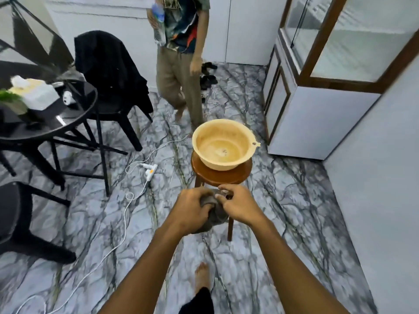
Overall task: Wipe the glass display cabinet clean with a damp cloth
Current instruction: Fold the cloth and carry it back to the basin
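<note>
Head view. The left hand [192, 207] and right hand [238, 205] meet at centre, each with fingers curled tightly round 1 bunched grey cloth [216, 217], held between them above the marble-patterned floor [283, 200]. Just beyond the hands, a cream plastic basin [217, 165] stands on a round brown wooden stool [226, 179]. The brown-framed glass display cabinet [323, 39] stands at upper right, well apart from the cloth.

The left forearm [145, 268] and right forearm [294, 264] are bare; a black trouser leg [197, 302] ends at a bare foot [201, 277].
</note>
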The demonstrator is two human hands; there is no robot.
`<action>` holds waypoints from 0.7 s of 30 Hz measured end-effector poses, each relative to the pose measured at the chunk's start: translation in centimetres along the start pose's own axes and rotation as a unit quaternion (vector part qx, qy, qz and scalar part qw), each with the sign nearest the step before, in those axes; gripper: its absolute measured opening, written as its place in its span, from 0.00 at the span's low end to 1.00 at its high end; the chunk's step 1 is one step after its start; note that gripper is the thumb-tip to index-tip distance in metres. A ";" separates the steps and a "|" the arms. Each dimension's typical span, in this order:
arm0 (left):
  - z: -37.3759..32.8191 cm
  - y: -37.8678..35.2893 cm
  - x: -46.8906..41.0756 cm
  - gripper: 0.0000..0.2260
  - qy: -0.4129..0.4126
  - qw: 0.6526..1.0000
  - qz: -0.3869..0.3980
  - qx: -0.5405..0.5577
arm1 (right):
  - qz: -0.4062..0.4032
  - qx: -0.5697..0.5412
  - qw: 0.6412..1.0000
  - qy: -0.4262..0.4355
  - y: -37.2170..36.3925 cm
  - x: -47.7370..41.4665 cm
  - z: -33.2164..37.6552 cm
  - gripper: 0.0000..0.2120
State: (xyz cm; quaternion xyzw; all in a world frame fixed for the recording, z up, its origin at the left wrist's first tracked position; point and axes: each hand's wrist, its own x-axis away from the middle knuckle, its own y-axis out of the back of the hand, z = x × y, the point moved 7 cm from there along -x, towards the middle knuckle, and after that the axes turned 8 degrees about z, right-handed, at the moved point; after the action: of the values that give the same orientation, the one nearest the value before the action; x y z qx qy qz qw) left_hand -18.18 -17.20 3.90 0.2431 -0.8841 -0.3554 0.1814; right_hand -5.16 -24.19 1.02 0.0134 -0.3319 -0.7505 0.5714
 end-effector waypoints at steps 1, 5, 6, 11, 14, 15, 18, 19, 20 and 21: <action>0.1 0.7 -2.1 0.14 -0.005 1.000 0.006 0.006 | -0.012 -0.025 0.999 -0.016 0.9 -1.7 0.1 0.16; 0.9 3.0 -9.8 0.23 -0.004 0.999 0.034 0.024 | -0.036 -0.148 0.985 -0.080 4.1 -7.9 -0.4 0.06; 1.3 3.2 -11.3 0.27 0.001 0.998 0.053 0.029 | -0.043 -0.174 0.980 -0.087 4.8 -9.0 -0.5 0.04; 3.5 2.8 -17.1 0.38 0.008 0.991 0.126 0.053 | -0.033 -0.249 0.964 -0.088 7.1 -13.7 -0.9 0.08; 4.1 2.5 -19.5 0.36 0.007 0.990 0.123 0.070 | -0.020 -0.253 0.963 -0.090 7.5 -15.8 -1.1 0.03; 4.2 2.3 -20.1 0.35 0.005 0.990 0.124 0.069 | -0.016 -0.245 0.966 -0.084 7.8 -16.3 -1.0 0.04; 4.2 1.7 -21.1 0.39 -0.007 0.982 0.179 0.060 | -0.006 -0.190 0.979 -0.068 8.6 -17.4 -1.4 0.05; 4.5 1.5 -21.3 0.41 -0.003 0.976 0.209 0.066 | 0.003 -0.175 0.983 -0.063 8.8 -17.6 -1.6 0.05; 4.8 1.4 -21.5 0.39 0.008 0.969 0.233 0.082 | 0.013 -0.167 0.984 -0.059 9.0 -17.7 -1.9 0.06; 5.0 1.4 -21.8 0.34 0.025 0.963 0.247 0.105 | 0.022 -0.158 0.986 -0.055 9.2 -17.8 -2.2 0.06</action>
State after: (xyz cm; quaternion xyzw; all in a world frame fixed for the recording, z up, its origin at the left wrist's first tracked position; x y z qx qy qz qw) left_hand -3.24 -1.41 -1.70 0.0433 -0.9442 -0.1987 0.2591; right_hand 9.70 -10.98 -2.37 -0.1254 -0.2404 -0.7802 0.5637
